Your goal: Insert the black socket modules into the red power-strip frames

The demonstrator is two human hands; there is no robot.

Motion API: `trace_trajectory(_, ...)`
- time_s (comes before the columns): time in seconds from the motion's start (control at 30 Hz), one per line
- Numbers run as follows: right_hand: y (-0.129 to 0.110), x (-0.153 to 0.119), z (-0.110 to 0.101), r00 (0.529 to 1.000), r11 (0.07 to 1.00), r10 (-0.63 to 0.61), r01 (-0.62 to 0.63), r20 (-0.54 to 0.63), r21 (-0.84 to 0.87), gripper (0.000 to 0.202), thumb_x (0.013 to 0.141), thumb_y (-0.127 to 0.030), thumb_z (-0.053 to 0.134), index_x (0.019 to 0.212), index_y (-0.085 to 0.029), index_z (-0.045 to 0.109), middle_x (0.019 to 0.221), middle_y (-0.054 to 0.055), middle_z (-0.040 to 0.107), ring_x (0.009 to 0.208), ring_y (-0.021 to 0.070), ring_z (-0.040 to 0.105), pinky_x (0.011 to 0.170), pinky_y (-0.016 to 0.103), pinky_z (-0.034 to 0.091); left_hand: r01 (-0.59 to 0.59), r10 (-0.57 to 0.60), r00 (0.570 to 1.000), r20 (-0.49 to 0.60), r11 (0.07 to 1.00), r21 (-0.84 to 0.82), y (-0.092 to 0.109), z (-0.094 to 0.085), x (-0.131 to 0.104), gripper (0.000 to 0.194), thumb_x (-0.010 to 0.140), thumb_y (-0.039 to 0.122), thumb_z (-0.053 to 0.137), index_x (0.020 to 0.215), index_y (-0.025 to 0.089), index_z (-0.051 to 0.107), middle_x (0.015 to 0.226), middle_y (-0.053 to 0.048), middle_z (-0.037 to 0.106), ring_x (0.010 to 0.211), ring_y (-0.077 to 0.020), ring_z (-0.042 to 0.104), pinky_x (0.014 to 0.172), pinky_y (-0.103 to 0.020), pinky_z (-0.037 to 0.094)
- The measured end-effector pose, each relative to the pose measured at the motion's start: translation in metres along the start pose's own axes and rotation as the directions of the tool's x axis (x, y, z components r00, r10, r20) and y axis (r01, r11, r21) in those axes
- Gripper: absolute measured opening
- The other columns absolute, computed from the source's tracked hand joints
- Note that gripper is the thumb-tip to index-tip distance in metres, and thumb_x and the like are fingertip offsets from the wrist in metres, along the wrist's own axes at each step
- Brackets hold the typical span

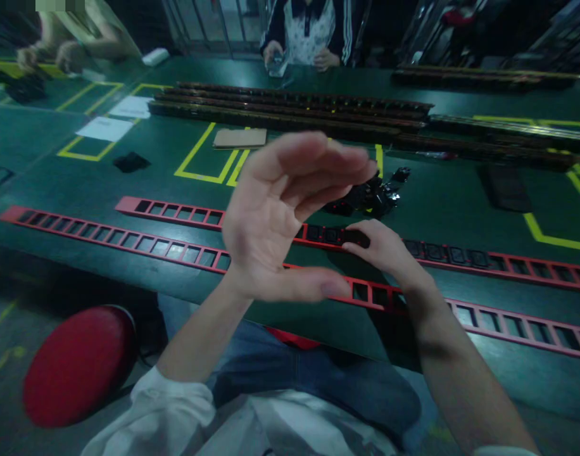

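Left grip (pixel 266 234): your thumb and fingers wide apart
Right grip (pixel 380 244): can't tell if clamped
Red frame (pixel 499 274): under your right grip

Two strips (pixel 370 295) are lying near on the table (pixel 437 206); rails (pixel 280 104) are lying beyond them; a stool (pixel 78 367) is standing near left.

Far red slotted strip (pixel 207 218) lies flat before me, black squares (pixel 456 255) in mid slots. Loose black pieces (pixel 382 196) heaped beyond.
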State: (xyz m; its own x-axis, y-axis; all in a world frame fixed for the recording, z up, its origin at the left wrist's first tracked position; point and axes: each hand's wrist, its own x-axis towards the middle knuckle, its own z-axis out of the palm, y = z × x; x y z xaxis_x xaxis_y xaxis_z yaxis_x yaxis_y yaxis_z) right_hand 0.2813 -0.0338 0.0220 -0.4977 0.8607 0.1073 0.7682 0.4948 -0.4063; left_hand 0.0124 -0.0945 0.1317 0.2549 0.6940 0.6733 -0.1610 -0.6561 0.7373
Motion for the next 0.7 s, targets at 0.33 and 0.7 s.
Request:
trace_trajectory(0.33, -0.002, 0.000, -0.002, 0.999, 0.999, 0.044, -0.044, 0.019, 0.002, 0.034, 0.089, -0.042, 0.067, 0.116, -0.020, 0.070, 0.114, 0.011, 0.072, 0.108, 0.0310, 0.065, 0.089, 0.046, 0.054, 0.072, -0.640, 0.706, 0.305, 0.493, 0.867, -0.110, -0.054, -0.033, 0.060, 0.084, 0.034, 0.075, 0.137, 0.017, 0.055, 0.136, -0.014, 0.062, 0.125, -0.0306, 0.061, 0.105, -0.044, 0.049)
trace_trajectory(0.7, -0.002, -0.001, -0.002, 0.999, 0.999, 0.032, -0.031, 0.021, -0.013, 0.031, 0.089, -0.039, 0.069, 0.114, -0.020, 0.069, 0.112, 0.011, 0.073, 0.106, 0.0306, 0.066, 0.088, 0.046, 0.055, 0.254, -0.416, 0.895, -0.160, 0.182, 0.950, -0.148, -0.117, -0.025, 0.042, 0.087, 0.026, 0.069, 0.127, 0.016, 0.061, 0.135, -0.017, 0.056, 0.129, -0.0374, 0.051, 0.109, -0.056, 0.045)
